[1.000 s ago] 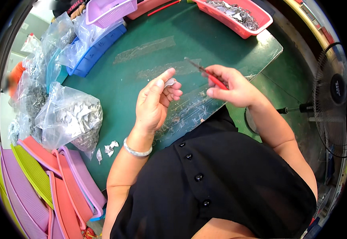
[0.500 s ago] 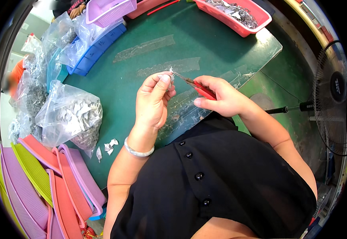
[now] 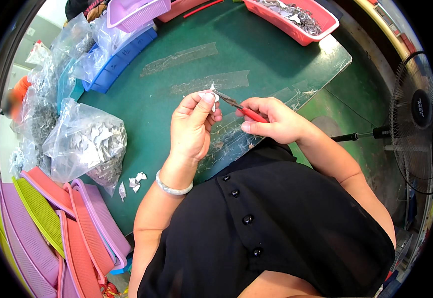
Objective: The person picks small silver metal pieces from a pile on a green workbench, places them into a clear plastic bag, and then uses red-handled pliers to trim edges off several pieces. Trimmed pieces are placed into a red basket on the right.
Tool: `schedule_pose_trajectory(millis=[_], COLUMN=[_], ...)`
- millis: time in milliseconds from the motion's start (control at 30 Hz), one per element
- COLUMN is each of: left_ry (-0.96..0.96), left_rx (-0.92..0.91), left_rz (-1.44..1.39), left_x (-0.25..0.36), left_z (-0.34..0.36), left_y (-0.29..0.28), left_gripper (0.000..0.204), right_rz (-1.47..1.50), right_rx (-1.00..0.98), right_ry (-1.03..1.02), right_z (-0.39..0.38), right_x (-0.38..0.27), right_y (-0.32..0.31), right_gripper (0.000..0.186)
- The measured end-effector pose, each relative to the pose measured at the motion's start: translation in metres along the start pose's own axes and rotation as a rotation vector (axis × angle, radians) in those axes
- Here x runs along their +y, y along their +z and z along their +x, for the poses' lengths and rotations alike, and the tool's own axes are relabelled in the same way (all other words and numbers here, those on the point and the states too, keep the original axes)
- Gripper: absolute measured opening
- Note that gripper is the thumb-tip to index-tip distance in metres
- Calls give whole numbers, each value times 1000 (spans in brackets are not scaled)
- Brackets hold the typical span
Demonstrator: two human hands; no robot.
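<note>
My left hand (image 3: 195, 116) pinches a small white-silver metal piece (image 3: 215, 98) between thumb and fingers; most of it is hidden by them. My right hand (image 3: 276, 119) is closed round the red handles of a pair of pliers (image 3: 252, 114). The dark jaws point left and reach the top of the small piece, just above my left thumb. Whether the jaw tips grip it is too small to tell. Beside my left forearm, a few loose silvery pieces (image 3: 136, 183) lie on the green table (image 3: 176, 59).
A clear bag of silvery pieces (image 3: 99, 144) stands at left, above stacked plastic baskets (image 3: 32, 223). Behind it are a blue bin (image 3: 122, 59) and more bags. A pink basket of metal parts (image 3: 320, 32) sits far right. A fan (image 3: 420, 109) stands beyond the table's right edge.
The pliers have turned slightly in my right hand, and their jaws now lie closer over the small piece. The piece shows more of its white face. My left hand has hardly moved.
</note>
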State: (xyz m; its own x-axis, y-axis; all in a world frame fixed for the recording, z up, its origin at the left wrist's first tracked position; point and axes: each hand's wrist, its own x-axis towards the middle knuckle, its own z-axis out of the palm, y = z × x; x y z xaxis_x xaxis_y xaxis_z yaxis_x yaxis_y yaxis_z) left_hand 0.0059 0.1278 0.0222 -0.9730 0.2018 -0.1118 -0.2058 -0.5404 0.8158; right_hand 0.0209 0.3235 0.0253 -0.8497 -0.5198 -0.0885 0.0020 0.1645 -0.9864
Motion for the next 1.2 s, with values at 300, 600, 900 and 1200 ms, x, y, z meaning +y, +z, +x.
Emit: schedule_pose_trajectory(millis=[300, 600, 900, 1200], left_ry=[60, -103, 25, 99], left_rx=[75, -97, 0, 149], left_rz=[130, 403, 347, 356], left_x=[-3, 10, -3, -6], left_z=[-2, 2, 6, 10], left_y=[3, -2, -6, -10], left_gripper=[15, 16, 17, 19], right_rz=[-224, -223, -328, -472], right_rx=[45, 43, 46, 148], right_ry=[-20, -9, 30, -16], right_z=[2, 4, 17, 32], right_x=[-2, 4, -2, 0], right_y=[0, -5, -2, 9], right_gripper=[32, 30, 25, 25])
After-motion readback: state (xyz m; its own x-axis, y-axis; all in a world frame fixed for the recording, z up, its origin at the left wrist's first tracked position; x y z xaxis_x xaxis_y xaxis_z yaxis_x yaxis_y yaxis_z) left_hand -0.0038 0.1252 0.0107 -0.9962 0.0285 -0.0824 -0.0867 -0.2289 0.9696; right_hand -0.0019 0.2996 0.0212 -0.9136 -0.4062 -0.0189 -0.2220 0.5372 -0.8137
